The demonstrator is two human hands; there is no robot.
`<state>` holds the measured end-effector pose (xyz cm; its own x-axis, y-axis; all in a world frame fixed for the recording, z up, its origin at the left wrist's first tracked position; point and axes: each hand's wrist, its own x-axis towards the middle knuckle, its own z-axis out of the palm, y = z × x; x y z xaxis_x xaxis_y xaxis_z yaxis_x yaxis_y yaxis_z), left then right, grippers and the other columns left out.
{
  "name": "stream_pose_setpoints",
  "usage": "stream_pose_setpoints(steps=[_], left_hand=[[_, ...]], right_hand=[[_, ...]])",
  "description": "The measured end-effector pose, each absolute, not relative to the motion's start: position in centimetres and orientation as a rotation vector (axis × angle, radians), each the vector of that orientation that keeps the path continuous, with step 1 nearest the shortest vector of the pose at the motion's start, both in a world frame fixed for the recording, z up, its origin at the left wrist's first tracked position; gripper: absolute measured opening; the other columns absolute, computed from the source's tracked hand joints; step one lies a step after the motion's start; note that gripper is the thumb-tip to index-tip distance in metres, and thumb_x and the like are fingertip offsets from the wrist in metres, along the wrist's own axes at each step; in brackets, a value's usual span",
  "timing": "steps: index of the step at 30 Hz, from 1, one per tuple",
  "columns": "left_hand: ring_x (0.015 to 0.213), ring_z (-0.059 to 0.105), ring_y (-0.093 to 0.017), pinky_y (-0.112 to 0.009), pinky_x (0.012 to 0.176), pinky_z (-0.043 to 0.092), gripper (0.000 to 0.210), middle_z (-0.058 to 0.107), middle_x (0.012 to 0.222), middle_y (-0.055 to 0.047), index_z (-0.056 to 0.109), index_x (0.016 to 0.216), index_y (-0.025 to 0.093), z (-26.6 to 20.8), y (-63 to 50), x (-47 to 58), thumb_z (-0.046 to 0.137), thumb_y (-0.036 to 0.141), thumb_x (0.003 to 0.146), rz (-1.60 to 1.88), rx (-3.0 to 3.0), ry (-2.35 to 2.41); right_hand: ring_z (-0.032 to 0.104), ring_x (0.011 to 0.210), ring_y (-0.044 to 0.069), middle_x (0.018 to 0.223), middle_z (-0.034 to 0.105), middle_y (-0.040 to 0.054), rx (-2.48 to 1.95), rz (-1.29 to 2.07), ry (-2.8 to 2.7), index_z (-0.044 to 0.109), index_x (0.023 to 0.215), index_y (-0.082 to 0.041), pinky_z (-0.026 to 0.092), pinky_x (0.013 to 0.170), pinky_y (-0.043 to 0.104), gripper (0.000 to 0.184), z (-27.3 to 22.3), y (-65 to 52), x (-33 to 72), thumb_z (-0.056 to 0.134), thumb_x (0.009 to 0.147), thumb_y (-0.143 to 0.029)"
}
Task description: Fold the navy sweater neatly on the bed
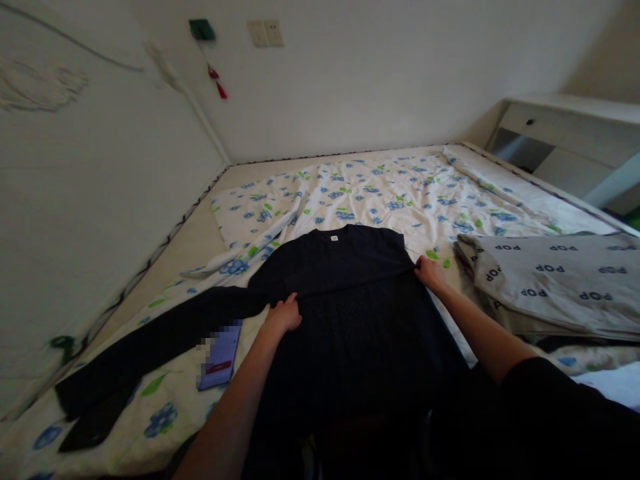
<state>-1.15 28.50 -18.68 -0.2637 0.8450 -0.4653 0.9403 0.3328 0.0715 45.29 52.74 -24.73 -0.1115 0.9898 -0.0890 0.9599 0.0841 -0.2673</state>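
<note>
pinching the dark shirt (350, 327) at its right probably lets right hand (430, 272) tension it; left hand (287, 313) touches its left, grip unclear.

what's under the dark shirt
The floral sheet lies under the dark shirt and shows around its edges. Whatever else may be beneath the cloth is covered and cannot be seen.

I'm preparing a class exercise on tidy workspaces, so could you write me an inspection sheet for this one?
Surface: flowered sheet, rumpled.
Job's things: dark shirt, spread out, one sleeve stretched leftward.
Clutter: flat purple object, partly blurred, by the sleeve; grey cloth printed POP at right.
Hands: right hand pinches the shirt's edge; left hand touches its front, grip unclear.
Cables: one cable on the left wall.
Surroundings: socket, white cabinet.
</note>
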Motion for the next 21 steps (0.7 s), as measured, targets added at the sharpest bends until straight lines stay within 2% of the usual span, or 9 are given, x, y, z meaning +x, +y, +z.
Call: stream_pose_setpoints(steps=[3,6,8,10,12,15,21], left_hand=[[0.151,0.057,-0.053,-0.069,0.121,0.049,0.06,0.038,0.186,-0.011,0.081,0.14,0.023,-19.3,28.8,-1.4,0.064,0.03,0.084,-0.321,1.585,2.161],[0.151,0.058,-0.052,-0.067,0.121,0.05,0.056,0.043,0.184,-0.011,0.083,0.133,0.023,-20.1,29.2,-1.9,0.065,0.033,0.081,-0.263,1.587,2.173],[0.15,0.059,-0.052,-0.065,0.121,0.05,0.056,0.044,0.183,-0.013,0.083,0.132,0.021,-20.5,29.3,-2.0,0.066,0.034,0.08,-0.229,1.586,2.191],[0.148,0.061,-0.052,-0.064,0.12,0.051,0.057,0.044,0.183,-0.013,0.083,0.131,0.02,-20.7,29.4,-2.1,0.065,0.034,0.079,-0.222,1.585,2.202],[0.144,0.065,-0.051,-0.063,0.12,0.051,0.056,0.043,0.183,-0.014,0.083,0.131,0.019,-20.7,29.4,-2.2,0.064,0.033,0.08,-0.245,1.593,2.189],[0.141,0.068,-0.05,-0.062,0.12,0.051,0.055,0.042,0.184,-0.015,0.083,0.132,0.018,-20.4,29.3,-2.3,0.064,0.034,0.083,-0.274,1.62,2.156],[0.146,0.067,-0.043,-0.055,0.126,0.05,0.053,0.053,0.177,-0.013,0.084,0.131,0.021,-19.1,29.0,-2.3,0.066,0.03,0.082,-0.224,1.611,2.118]], right_hand=[[0.068,0.125,0.034,0.137,0.072,0.0219,-1.942,0.38,-2.279,0.069,0.142,-0.016,0.053,0.107,0.045,0.045,-25.3,52.6,44.7,0.062,0.098,-0.015],[0.058,0.139,0.033,0.154,0.063,0.0172,-1.642,0.293,-2.439,0.064,0.15,-0.023,0.049,0.117,0.044,0.063,-25.2,52.3,43.7,0.066,0.089,-0.005],[0.056,0.139,0.032,0.149,0.066,0.0144,-1.542,0.292,-2.537,0.068,0.142,-0.025,0.048,0.117,0.042,0.056,-24.8,52.3,43.3,0.067,0.09,-0.005],[0.059,0.133,0.031,0.136,0.072,0.0134,-1.569,0.299,-2.559,0.072,0.133,-0.024,0.049,0.113,0.04,0.045,-24.5,52.6,43.6,0.065,0.093,-0.006],[0.062,0.128,0.03,0.13,0.075,0.0136,-1.64,0.284,-2.513,0.073,0.131,-0.023,0.05,0.108,0.038,0.041,-24.4,53.1,44.3,0.063,0.095,-0.006],[0.065,0.123,0.03,0.13,0.075,0.0143,-1.722,0.302,-2.458,0.074,0.13,-0.023,0.05,0.104,0.037,0.041,-24.7,53.7,45.3,0.062,0.095,-0.007],[0.071,0.118,0.027,0.13,0.075,0.0139,-1.774,0.455,-2.484,0.078,0.126,-0.021,0.051,0.099,0.034,0.04,-25.1,53.5,44.6,0.064,0.091,-0.006]])
